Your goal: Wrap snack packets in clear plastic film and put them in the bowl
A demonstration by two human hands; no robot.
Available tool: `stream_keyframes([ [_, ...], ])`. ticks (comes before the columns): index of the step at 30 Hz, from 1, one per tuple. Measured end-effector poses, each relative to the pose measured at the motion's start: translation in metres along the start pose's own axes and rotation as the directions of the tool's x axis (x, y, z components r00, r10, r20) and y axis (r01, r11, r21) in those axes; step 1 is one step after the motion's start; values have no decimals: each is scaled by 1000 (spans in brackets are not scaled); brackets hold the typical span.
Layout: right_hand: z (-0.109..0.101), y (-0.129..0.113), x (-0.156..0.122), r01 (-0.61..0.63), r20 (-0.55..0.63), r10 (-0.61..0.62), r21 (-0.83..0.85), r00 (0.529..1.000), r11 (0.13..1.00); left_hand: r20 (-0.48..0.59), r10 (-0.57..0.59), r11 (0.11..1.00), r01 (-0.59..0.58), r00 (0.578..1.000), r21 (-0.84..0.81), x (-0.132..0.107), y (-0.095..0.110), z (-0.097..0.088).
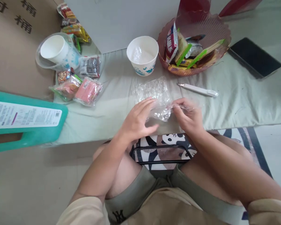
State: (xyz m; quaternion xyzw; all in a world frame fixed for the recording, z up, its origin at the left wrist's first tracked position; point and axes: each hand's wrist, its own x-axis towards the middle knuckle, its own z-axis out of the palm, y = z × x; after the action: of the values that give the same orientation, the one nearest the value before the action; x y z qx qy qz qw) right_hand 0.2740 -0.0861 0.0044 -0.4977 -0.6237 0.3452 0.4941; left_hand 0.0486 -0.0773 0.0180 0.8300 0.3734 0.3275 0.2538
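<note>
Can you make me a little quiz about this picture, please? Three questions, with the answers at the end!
1. Which hand is pinching the clear plastic?
A) left
B) right
C) neither

2. True or false: the middle paper cup is lying on its side.

3. Fill in the missing word: the black phone lies on the cloth, to the right of the pinkish ____.

Key:
1. B, the right hand
2. False, it stands upright
3. bowl

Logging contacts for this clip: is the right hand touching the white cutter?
Apart. The head view shows a strip of pale green cloth between the right hand, which pinches clear plastic, and the white cutter.
</note>
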Motion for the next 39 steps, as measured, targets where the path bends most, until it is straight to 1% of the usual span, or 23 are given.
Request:
stream_keyframes([
  [1, -1, 1, 0, 21, 17, -21, 14, 1000, 1000, -37, -60, 998, 60, 997, -21, 1, 0, 4],
  [3, -3, 2, 0, 86, 77, -90, 49, 993, 995, -84, -181, 976, 168, 980, -140, 3, 0, 6],
  [5, -6, 4, 0, 119, 129, -125, 55, 984, 991, -82, -309, 918, 275, 947, -286, 4, -2, 3],
  [6, -6, 4, 1, 113, 145, -118, 40, 982, 993, -70, -371, 880, 326, 926, -346, 5, -2, 1],
  [8, -7, 5, 2, 66, 151, -63, -16, 986, 998, -50, -479, 805, 416, 877, -423, 7, -4, -4],
  [11, -3, 5, 6, -30, 125, 38, -67, 991, 997, -50, -590, 737, 512, 806, -441, 9, -4, -6],
  [15, 3, 4, 11, -165, 95, 172, -75, 981, 983, -46, -689, 674, 616, 723, -407, 11, -4, -3],
  [17, 4, 4, 14, -218, 94, 229, -112, 969, 969, -51, -717, 661, 655, 695, -367, 12, -4, -2],
  [19, 4, 6, 15, -244, 81, 260, -171, 962, 955, -54, -725, 668, 682, 687, -299, 12, -4, -2],
  [21, 3, 10, 15, -221, 45, 239, -246, 970, 944, -39, -717, 687, 697, 696, -204, 13, -3, -4],
  [23, 3, 15, 14, -161, 7, 175, -344, 985, 925, -34, -699, 714, 695, 715, -83, 13, -2, -5],
  [25, 2, 20, 13, -111, -9, 120, -453, 993, 885, -70, -673, 733, 677, 736, 62, 14, -4, -5],
  [28, 3, 23, 12, -53, -14, 55, -579, 998, 814, -170, -627, 725, 650, 760, 228, 11, -13, -2],
  [30, 2, 21, 13, 17, -45, -57, -618, 997, 786, -272, -561, 738, 621, 782, 262, 8, -19, -1],
  [32, 0, 16, 13, 138, -53, -214, -611, 975, 780, -404, -425, 779, 555, 810, 291, 6, -21, -2],
  [33, -1, 14, 12, 221, -16, -285, -590, 958, 777, -440, -333, 808, 493, 834, 322, 5, -20, -2],
  [34, -2, 12, 10, 314, 59, -340, -554, 939, 771, -429, -237, 841, 405, 872, 359, 5, -18, -2],
  [35, -2, 11, 8, 399, 160, -372, -510, 915, 762, -365, -152, 870, 299, 919, 392, 5, -15, -2],
  [36, -2, 10, 6, 463, 268, -378, -467, 886, 753, -261, -89, 892, 194, 961, 407, 6, -12, -2],
  [37, -2, 11, 3, 499, 364, -359, -440, 859, 747, -140, -56, 909, 109, 989, 403, 7, -10, -1],
  [38, -2, 12, 0, 508, 435, -322, -433, 841, 744, -29, -57, 920, 64, 998, 388, 7, -8, -1],
  [39, -1, 14, -2, 500, 477, -276, -446, 835, 742, 55, -84, 926, 58, 995, 373, 8, -7, 0],
])
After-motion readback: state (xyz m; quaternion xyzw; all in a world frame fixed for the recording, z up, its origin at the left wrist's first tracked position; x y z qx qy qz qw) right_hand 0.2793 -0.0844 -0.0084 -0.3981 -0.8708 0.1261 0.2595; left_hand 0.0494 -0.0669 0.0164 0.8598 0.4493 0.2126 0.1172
